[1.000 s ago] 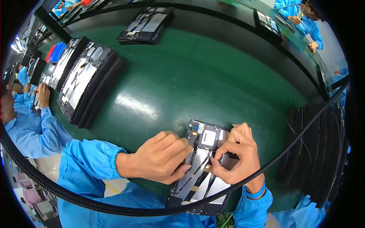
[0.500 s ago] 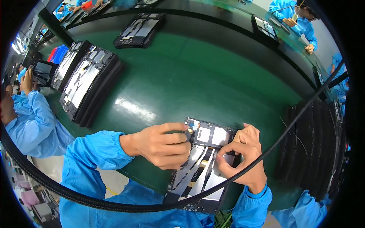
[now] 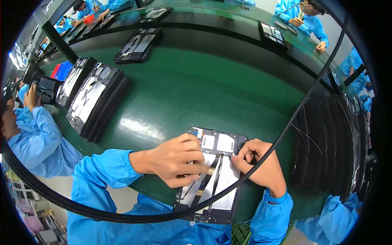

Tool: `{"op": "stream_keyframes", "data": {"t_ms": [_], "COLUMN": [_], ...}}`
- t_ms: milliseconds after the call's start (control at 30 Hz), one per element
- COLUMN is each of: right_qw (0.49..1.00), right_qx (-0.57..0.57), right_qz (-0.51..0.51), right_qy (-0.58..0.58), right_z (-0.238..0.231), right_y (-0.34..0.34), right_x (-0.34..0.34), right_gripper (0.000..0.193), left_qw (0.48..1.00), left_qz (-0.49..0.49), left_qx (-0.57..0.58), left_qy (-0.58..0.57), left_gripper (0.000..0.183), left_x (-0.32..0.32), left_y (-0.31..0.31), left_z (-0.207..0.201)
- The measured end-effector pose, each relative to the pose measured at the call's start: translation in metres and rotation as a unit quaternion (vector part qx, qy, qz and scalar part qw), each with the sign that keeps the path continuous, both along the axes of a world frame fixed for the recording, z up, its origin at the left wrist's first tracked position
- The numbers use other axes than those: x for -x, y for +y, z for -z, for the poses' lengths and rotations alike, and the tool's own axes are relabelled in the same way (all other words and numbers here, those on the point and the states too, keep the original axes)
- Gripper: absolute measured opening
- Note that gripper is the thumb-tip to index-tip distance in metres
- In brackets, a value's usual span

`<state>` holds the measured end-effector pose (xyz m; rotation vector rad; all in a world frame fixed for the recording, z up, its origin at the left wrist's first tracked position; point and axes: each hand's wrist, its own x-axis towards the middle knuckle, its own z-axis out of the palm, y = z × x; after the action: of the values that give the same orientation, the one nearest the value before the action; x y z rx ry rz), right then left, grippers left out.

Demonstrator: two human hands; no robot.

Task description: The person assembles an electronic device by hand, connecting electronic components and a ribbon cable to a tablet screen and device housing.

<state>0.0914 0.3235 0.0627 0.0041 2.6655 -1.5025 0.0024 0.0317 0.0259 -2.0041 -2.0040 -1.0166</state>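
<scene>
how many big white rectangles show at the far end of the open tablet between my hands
2 on the open tablet: a smaller rectangle near the left hand, and a larger rectangle to its right. Others may be hidden.

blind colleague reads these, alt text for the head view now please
An opened tablet-like device is before a person at a green table, left hand over its left side, right hand at its right edge. Similar devices are stacked at left; a black cable crosses the foreground.
</scene>
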Motion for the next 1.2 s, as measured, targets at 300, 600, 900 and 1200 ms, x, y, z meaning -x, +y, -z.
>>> {"op": "stream_keyframes", "data": {"t_ms": [300,600,900,1200], "right_qw": [0.993,0.986,0.983,0.981], "right_qx": [0.017,0.136,0.133,0.132], "right_qz": [-0.021,-0.022,-0.06,-0.051], "right_qy": [-0.116,-0.096,-0.115,-0.132], "right_z": [0.005,0.015,0.016,0.018], "right_y": [0.012,0.018,0.026,0.025], "right_x": [0.006,0.004,0.002,-0.001], "right_gripper": [0.038,0.018,0.025,0.023], "left_qw": [0.993,0.997,0.993,0.989], "left_qz": [0.059,-0.007,-0.047,-0.04], "left_qx": [0.041,0.074,0.112,0.14], "left_qy": [-0.091,-0.022,-0.001,0.004], "left_gripper": [0.037,0.034,0.036,0.039], "left_x": [-0.013,-0.038,-0.041,-0.039], "left_y": [0.014,0.03,0.044,0.044], "left_z": [-0.006,-0.012,-0.015,-0.019]}}
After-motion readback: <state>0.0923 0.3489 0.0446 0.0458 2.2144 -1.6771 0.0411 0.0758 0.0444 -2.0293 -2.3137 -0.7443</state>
